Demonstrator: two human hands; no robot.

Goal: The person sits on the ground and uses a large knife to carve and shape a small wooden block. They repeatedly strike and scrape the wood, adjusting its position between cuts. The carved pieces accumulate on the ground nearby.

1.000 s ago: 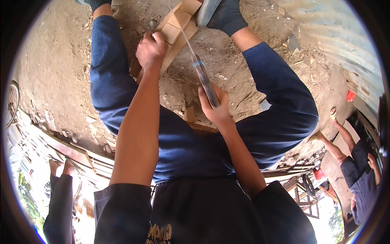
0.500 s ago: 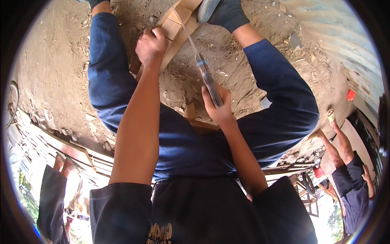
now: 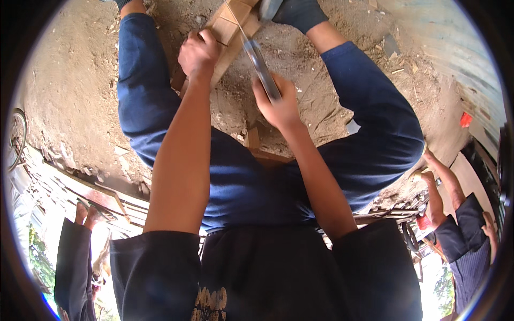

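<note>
My right hand (image 3: 278,107) is wrapped round the dark handle of a handsaw (image 3: 259,67), which is a little blurred. The thin blade runs away from me and crosses the top of a wooden block (image 3: 223,30) at a slant. My left hand (image 3: 199,54) is closed on the near left end of that block, its fingertips partly hidden. The block has several cross lines or cuts on it. Beneath it lies a longer plank (image 3: 227,60), reaching out of view at the top edge. My right foot's dark shoe (image 3: 271,9) rests against the wood.
Brown dirt ground (image 3: 69,91) with chips and scraps surrounds me. A small wood offcut (image 3: 251,138) lies between my legs. Corrugated metal sheet (image 3: 466,43) stands at the right. Other people's legs show at the lower left (image 3: 75,251) and lower right (image 3: 447,182).
My right hand has pushed the saw forward, away from me, and slightly left along the cut. My left hand stays on the block. The person at the right has shifted their legs.
</note>
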